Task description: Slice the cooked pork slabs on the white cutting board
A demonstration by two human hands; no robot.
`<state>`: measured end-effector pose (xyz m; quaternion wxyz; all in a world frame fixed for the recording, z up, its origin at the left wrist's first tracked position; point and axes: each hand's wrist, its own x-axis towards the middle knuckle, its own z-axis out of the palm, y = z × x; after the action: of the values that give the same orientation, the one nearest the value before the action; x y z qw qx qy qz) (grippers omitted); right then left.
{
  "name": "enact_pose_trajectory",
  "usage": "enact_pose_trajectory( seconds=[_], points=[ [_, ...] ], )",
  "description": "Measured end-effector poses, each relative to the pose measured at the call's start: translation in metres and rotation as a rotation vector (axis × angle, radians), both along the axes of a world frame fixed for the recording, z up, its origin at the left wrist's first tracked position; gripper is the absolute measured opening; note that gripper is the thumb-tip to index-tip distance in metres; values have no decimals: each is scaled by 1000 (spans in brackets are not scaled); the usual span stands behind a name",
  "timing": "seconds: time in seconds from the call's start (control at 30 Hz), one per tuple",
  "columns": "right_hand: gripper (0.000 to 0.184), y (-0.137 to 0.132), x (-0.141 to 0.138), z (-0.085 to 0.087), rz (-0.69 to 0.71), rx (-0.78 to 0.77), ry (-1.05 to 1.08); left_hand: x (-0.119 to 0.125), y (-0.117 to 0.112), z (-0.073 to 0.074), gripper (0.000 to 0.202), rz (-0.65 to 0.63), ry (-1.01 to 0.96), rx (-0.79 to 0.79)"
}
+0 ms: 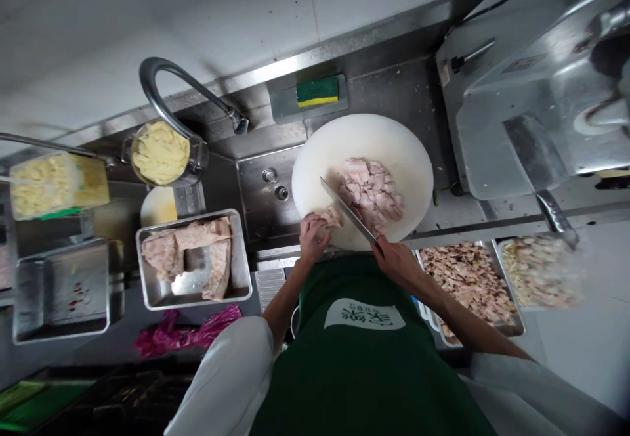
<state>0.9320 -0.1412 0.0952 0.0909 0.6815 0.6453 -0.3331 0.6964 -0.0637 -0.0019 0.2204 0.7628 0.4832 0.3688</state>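
Pale grey wall; steel sink along it; cool, dim light

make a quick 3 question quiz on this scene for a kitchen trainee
1. What does the right hand hold?
2. True or false: the left hand touches a piece of meat.
3. Where does the green-and-yellow sponge lie?
a) on the apron
b) past the far edge of the round white board
c) under the faucet spout

Key: 1. A knife; 2. True; 3. b
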Motion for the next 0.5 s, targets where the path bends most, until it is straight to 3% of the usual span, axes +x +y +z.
enact_pose_trajectory(
  seconds=[0.23, 0.3, 0.43, 0.5],
  points=[
    [30, 3, -41, 16, 33, 75, 29, -27, -17, 6, 6, 262, -2, 91],
    [31, 7, -52, 14, 57, 70, 33, -23, -15, 3, 7, 205, -1, 94],
    [33, 4, -59, 7, 76, 34, -5, -8, -6, -4, 16, -24, -12, 17],
    [34, -5, -59, 5, 78, 6, -26, -3, -2, -6, 16, -61, -21, -10]
  ],
)
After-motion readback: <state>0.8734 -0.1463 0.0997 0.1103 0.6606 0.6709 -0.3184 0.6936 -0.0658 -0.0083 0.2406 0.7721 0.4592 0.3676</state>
